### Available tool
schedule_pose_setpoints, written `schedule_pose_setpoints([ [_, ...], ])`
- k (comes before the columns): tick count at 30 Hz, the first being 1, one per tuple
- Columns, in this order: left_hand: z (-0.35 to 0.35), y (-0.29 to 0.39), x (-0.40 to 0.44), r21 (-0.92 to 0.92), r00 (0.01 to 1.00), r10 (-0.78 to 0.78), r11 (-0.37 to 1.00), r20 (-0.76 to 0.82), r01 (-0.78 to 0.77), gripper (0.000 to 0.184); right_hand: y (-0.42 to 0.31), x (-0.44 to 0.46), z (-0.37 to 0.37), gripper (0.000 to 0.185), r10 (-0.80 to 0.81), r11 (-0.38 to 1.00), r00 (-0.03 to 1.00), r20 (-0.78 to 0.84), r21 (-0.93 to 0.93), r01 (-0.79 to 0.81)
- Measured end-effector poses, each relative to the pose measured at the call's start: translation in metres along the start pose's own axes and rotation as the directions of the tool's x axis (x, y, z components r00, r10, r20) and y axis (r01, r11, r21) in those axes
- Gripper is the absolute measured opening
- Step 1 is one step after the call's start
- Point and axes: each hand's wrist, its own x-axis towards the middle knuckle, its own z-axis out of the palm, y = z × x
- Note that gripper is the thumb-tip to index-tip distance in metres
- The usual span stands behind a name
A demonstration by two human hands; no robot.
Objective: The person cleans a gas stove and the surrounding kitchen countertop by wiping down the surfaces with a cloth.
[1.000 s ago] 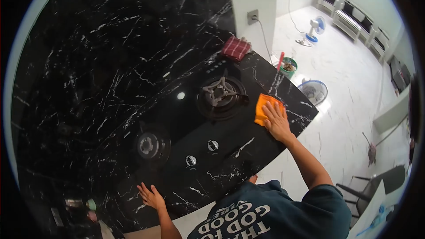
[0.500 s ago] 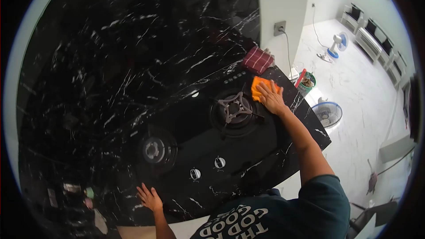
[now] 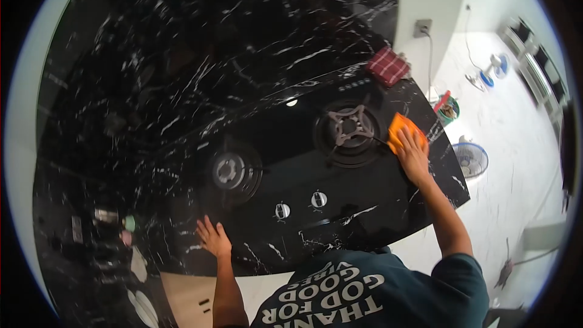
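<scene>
My right hand [image 3: 414,159] presses an orange cloth [image 3: 399,125] against the right side of the black glass cooktop [image 3: 276,164], beside the right burner [image 3: 352,126] with its pan support. On the black marbled counter near the front left, my left hand [image 3: 215,241] lies flat, fingers spread and holding nothing. The left burner [image 3: 228,171] has no pan support on it. Two silver knobs, one [image 3: 282,211] left of the other [image 3: 319,200], sit at the cooktop's front.
A folded red checked cloth [image 3: 388,66] lies at the counter's back right corner. Past the right edge are a green bucket [image 3: 449,111] and a fan [image 3: 470,160]. A wall socket [image 3: 423,27] has a cord plugged in.
My right hand has slid the orange cloth from the burner's back right toward the front along the cooktop's right side. My left hand stays on the counter. The camera view has shifted.
</scene>
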Motion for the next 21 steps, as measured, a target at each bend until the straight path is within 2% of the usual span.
schedule_pose_setpoints([
  [3, -0.001, 0.001, -0.001, -0.038, 0.999, 0.013, 0.999, -0.043, -0.014, 0.059, -0.007, -0.067, -0.004, 0.042, -0.088, 0.993, 0.993, -0.073, -0.084, 0.082],
  [5, 0.000, 0.002, -0.002, -0.046, 0.997, 0.018, 0.999, -0.072, -0.022, 0.059, -0.022, -0.090, -0.024, 0.034, -0.091, 0.975, 0.994, -0.065, 0.196, 0.102],
  [6, -0.001, 0.004, -0.003, -0.049, 0.997, 0.016, 0.999, -0.074, -0.020, 0.059, -0.041, -0.088, -0.051, 0.033, 0.029, 0.949, 0.985, 0.167, 0.304, -0.079],
  [8, -0.001, 0.003, -0.004, -0.052, 0.996, 0.011, 0.999, -0.094, -0.016, 0.059, -0.063, -0.071, -0.061, 0.041, 0.022, 0.674, 0.970, 0.241, 0.713, -0.192],
  [9, -0.002, 0.004, -0.003, -0.060, 0.996, -0.015, 0.998, -0.089, 0.009, 0.059, -0.087, -0.061, -0.071, 0.045, 0.042, 0.510, 0.981, 0.189, 0.841, -0.183],
  [11, -0.005, 0.004, -0.004, -0.074, 0.995, 0.010, 0.997, -0.098, -0.018, 0.059, -0.156, -0.035, -0.106, 0.045, 0.073, 0.434, 0.997, 0.021, 0.899, -0.050],
  [12, -0.003, 0.003, -0.004, -0.090, 0.995, 0.006, 0.996, -0.096, -0.014, 0.060, -0.175, -0.028, -0.118, 0.042, 0.109, 0.382, 0.960, 0.259, 0.881, -0.280],
  [14, -0.007, 0.003, -0.002, -0.098, 0.996, -0.008, 0.995, -0.086, 0.000, 0.059, -0.225, -0.011, -0.096, 0.039, -0.128, 0.461, 0.986, 0.108, 0.887, -0.037],
  [15, -0.007, 0.004, -0.003, -0.101, 0.997, -0.021, 0.995, -0.070, 0.014, 0.059, -0.231, 0.000, -0.065, 0.037, -0.398, 0.794, 0.914, 0.073, 0.527, 0.304],
  [16, -0.006, 0.005, -0.004, -0.107, 0.997, -0.042, 0.994, -0.069, 0.034, 0.059, -0.247, 0.011, -0.022, 0.036, -0.615, 0.609, 0.766, -0.187, 0.503, 0.613],
  [18, -0.006, 0.005, -0.004, -0.123, 0.996, -0.018, 0.992, -0.092, 0.007, 0.059, -0.261, 0.012, 0.047, 0.053, -0.724, 0.686, 0.662, 0.193, 0.300, 0.662],
  [19, -0.010, 0.006, -0.005, -0.121, 0.995, -0.018, 0.993, -0.102, 0.006, 0.059, -0.273, 0.014, 0.051, 0.069, -0.633, 0.764, 0.680, 0.370, 0.155, 0.627],
  [21, -0.009, 0.004, -0.004, -0.123, 0.991, -0.008, 0.992, -0.130, -0.008, 0.059, -0.283, 0.037, 0.079, 0.074, -0.653, 0.755, 0.738, 0.170, 0.071, 0.652],
])
